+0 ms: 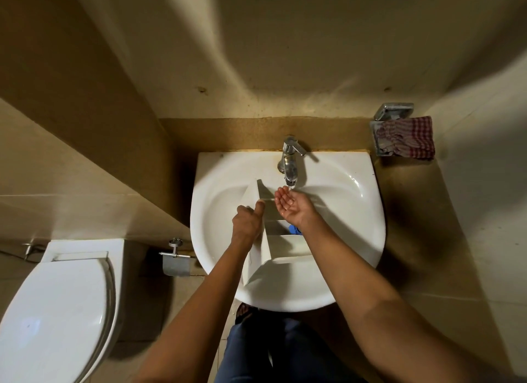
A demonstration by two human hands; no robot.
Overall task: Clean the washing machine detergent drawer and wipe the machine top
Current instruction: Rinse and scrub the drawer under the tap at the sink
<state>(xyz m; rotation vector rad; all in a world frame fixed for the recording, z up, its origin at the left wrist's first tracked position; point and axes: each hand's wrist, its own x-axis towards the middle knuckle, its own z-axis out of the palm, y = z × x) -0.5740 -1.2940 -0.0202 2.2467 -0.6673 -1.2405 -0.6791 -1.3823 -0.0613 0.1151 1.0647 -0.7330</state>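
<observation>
A white detergent drawer (281, 247) with several compartments lies tilted in the white sink (350, 211), its long side pointing towards the tap. My left hand (247, 221) grips the drawer's left wall, thumb on the inner divider. My right hand (291, 205) is cupped, palm up and wet, just under the chrome tap's spout (291, 174), where water runs onto the fingers. A blue part (294, 230) shows inside the drawer below my right wrist. The washing machine is out of view.
A red-checked cloth (406, 139) hangs in a metal holder on the wall at the right of the sink. A white toilet (57, 305) with its lid down stands at the lower left, with a paper holder (175, 261) between it and the sink.
</observation>
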